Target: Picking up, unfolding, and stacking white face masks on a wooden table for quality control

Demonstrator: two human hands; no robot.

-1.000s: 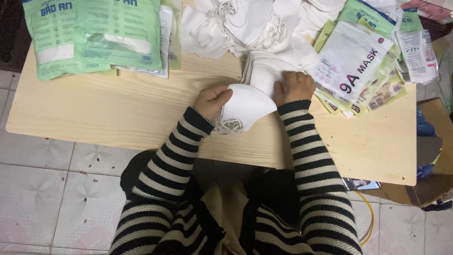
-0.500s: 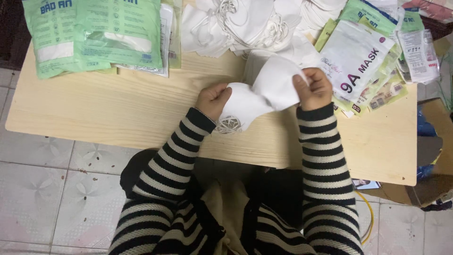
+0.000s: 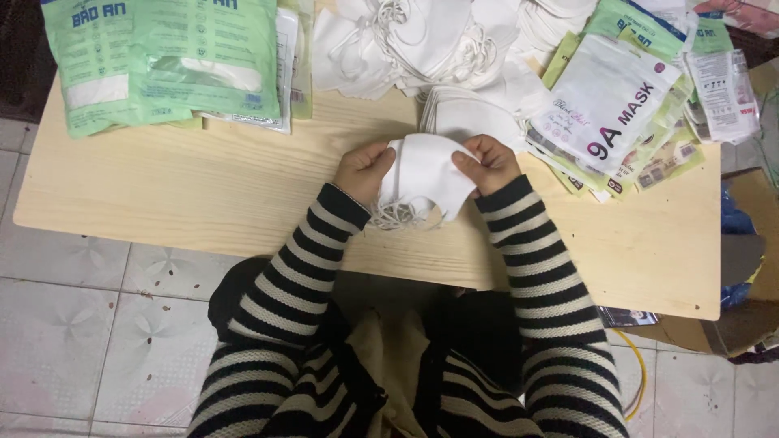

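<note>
Left hand (image 3: 363,170) closed on the left edge of a white face mask (image 3: 426,174), right hand (image 3: 487,162) pinching its upper right edge; both in black-and-white striped sleeves. Mask held just above the table (image 3: 203,195), near the middle of its far half, with white ear loops (image 3: 398,215) dangling below the left hand. Just behind the hands, a neat stack of flat white masks (image 3: 466,113), and beyond that a loose heap of more white masks (image 3: 422,40) with tangled loops. To the right, a fanned pile of flat pouches (image 3: 617,113): topmost white with dark lettering, green and yellowish ones under it, small clear ones (image 3: 722,89) at the far right edge. At the far left corner, large pale-green plastic packs (image 3: 162,57), overlapping, with white contents showing through a clear window. Grey floor tiles (image 3: 73,324) below the table.
</note>
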